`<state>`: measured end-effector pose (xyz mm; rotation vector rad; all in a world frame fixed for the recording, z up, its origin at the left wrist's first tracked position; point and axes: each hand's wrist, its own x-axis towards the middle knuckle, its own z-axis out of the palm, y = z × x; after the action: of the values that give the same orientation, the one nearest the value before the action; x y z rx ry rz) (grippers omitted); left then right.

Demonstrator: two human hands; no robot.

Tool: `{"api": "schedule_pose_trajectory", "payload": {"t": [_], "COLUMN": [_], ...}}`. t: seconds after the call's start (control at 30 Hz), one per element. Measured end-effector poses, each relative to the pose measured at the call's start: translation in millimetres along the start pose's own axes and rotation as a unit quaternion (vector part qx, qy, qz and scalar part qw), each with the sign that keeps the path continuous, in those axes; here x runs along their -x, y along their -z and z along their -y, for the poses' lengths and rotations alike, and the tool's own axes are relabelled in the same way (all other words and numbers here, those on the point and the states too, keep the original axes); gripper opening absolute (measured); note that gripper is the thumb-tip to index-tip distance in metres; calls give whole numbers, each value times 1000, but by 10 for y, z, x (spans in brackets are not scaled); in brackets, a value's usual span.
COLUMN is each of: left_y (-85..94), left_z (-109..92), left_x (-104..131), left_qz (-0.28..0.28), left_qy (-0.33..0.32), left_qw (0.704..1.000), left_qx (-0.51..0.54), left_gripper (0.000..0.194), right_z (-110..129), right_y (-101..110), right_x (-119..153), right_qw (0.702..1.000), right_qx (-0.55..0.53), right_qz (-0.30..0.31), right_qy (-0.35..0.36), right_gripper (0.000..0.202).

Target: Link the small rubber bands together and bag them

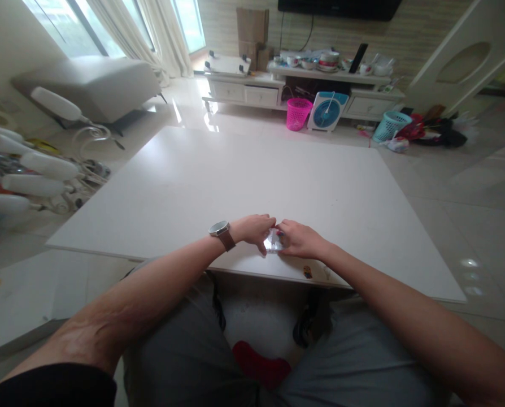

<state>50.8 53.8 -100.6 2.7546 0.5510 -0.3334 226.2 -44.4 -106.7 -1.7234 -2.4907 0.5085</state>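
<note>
A small, shiny, flat box-like thing [273, 241], clear or silvery with a dash of red at its top, lies at the near part of the white table [252, 175]. My left hand [256, 228] grips its left side, thumb in front and fingers curled behind. From the right, my right hand [298, 238] holds the other side the same way. My fingers hide much of it, so its exact kind does not show. On my left wrist is a watch [221, 230] with a brown strap.
A small yellow-and-dark sticker [307, 272] is at the table's near edge. Beyond stand a pink basket [298, 115], a blue-and-white box fan [327, 111] and a low cabinet [263, 95] with dishes. Pale lamp shades [49, 165] crowd the left side.
</note>
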Motion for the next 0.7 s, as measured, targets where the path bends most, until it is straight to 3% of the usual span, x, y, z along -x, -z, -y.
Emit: {"api": "schedule_pose_trajectory", "payload": {"t": [0.7], "left_y": [-2], "left_z": [-22], "left_x": [-3], "left_qz": [-13], "left_qy": [-5], "left_qw": [1000], "left_qx": [12], "left_gripper": [76], "right_z": [-16], "right_y": [-27], "right_x": [12], "right_qw": [1000], "right_qx": [-16], "right_qz": [-23], "right_qy": [7], "right_gripper": [52]}}
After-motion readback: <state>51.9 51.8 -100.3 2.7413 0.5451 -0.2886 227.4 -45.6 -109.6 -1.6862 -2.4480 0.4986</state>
